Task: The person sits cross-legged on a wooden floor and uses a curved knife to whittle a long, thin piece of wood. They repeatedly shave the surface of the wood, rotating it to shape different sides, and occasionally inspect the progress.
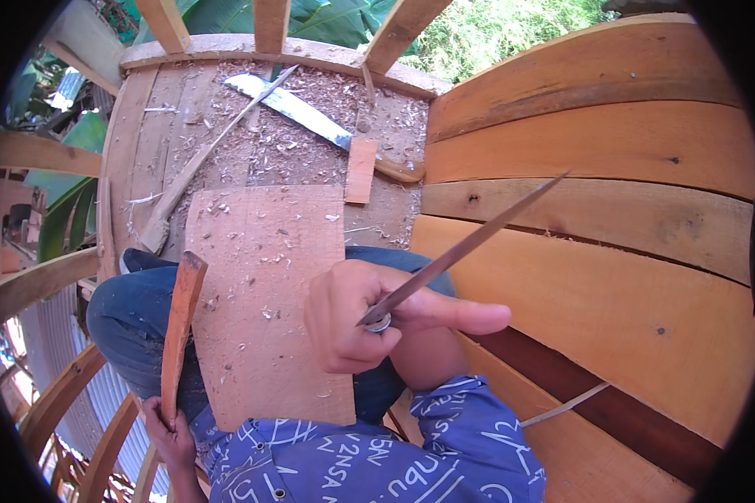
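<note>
My right hand [348,314] is closed around the handle of a knife, its thumb stretched out to the right. The long, narrow dark blade [470,243] points up and to the right; most of the handle is hidden in the fist. At the lower left, my left hand [172,432] grips the lower end of a reddish wood strip [181,327], which stands tilted with its top end near my knee. Across my lap lies a flat wooden board [264,293] with wood shavings scattered on it. The knife is above the board's right edge, apart from the strip.
Beyond the board, a machete [298,111] with a wooden handle lies among shavings on the plank floor [143,126]. A small wood block [361,172] rests against it, and a long pointed stick [197,159] lies to the left. A plank wall [579,142] rises on the right; curved wooden ribs [46,289] stand left.
</note>
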The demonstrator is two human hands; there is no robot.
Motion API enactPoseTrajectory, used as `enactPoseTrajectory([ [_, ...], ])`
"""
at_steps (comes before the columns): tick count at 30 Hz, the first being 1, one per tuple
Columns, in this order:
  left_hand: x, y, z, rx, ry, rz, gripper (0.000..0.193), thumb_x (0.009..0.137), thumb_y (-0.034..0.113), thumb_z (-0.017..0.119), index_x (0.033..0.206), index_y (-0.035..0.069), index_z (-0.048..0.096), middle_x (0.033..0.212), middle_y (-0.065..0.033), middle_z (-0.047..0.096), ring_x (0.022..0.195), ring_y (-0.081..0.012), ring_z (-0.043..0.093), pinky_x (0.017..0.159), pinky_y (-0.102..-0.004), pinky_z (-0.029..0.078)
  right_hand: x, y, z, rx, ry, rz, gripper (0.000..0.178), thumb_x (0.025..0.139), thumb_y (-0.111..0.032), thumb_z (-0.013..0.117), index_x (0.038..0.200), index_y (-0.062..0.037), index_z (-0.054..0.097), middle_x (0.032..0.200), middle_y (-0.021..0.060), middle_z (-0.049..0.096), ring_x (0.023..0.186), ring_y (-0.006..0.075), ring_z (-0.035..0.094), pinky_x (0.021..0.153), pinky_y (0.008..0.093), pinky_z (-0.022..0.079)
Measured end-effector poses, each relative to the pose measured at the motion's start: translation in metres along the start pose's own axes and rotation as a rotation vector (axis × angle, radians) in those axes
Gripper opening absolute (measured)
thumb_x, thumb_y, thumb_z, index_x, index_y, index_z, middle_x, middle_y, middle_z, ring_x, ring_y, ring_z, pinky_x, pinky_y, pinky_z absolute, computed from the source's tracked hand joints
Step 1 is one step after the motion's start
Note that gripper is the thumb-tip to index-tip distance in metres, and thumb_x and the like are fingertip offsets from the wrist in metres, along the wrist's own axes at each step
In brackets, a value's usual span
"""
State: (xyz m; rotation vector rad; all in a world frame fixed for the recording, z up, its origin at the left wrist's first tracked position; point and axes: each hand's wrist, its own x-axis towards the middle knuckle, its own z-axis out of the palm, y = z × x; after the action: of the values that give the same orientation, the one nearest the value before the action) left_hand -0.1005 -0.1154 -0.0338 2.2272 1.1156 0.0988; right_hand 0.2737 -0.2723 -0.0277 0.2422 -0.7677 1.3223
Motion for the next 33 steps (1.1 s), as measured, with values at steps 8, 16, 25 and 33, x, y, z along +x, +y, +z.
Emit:
enactPoseTrajectory([
  [8, 0.016, 0.006, -0.010, -0.020, -0.017, -0.027, 0.017, 0.080, 0.010, 0.061, 0.093, 0.002, 0.054, 0.069, -0.0134, 0.058, 0.062, -0.0249, 0.061, 0.058, -0.0346, 0.047, 0.005, 0.004, -0.008, -0.589, 0.710, 0.387, 0.066, 0.090, -0.067, 0.042, 0.062, -0.0073, 0.045, 0.053, -0.0032, 0.039, 0.045, 0.0076, 0.038, 0.040, 0.0234, 0.029],
  [16, 0.022, 0.012, -0.015, -0.059, -0.129, -0.100, 0.027, 0.084, 0.022, 0.065, 0.093, 0.003, 0.048, 0.067, -0.0194, 0.058, 0.066, -0.0399, 0.061, 0.058, -0.0430, 0.047, 0.017, 0.067, 0.001, -1.375, 0.959, 0.656, 0.045, 0.099, -0.031, 0.052, 0.065, -0.0005, 0.050, 0.052, 0.0057, 0.041, 0.051, 0.0100, 0.040, 0.047, 0.0301, 0.033],
  [25, 0.023, 0.002, -0.006, -0.015, -0.133, -0.002, 0.039, 0.090, 0.038, 0.061, 0.098, 0.003, 0.046, 0.070, -0.0214, 0.060, 0.068, -0.0427, 0.062, 0.057, -0.0475, 0.047, 0.050, 0.115, 0.023, -1.954, 0.771, 0.752, 0.040, 0.090, -0.032, 0.064, 0.070, 0.0009, 0.053, 0.062, 0.0207, 0.054, 0.056, 0.0372, 0.056, 0.051, 0.0414, 0.041],
  [33, 0.023, -0.010, -0.001, -0.036, -0.063, 0.069, 0.041, 0.090, 0.042, 0.061, 0.095, 0.004, 0.048, 0.067, -0.0178, 0.060, 0.061, -0.0379, 0.063, 0.052, -0.0452, 0.047, 0.060, 0.145, 0.028, -2.129, 0.639, 0.912, 0.036, 0.089, -0.033, 0.064, 0.071, -0.0026, 0.054, 0.065, 0.0154, 0.059, 0.058, 0.0334, 0.061, 0.052, 0.0427, 0.045],
])
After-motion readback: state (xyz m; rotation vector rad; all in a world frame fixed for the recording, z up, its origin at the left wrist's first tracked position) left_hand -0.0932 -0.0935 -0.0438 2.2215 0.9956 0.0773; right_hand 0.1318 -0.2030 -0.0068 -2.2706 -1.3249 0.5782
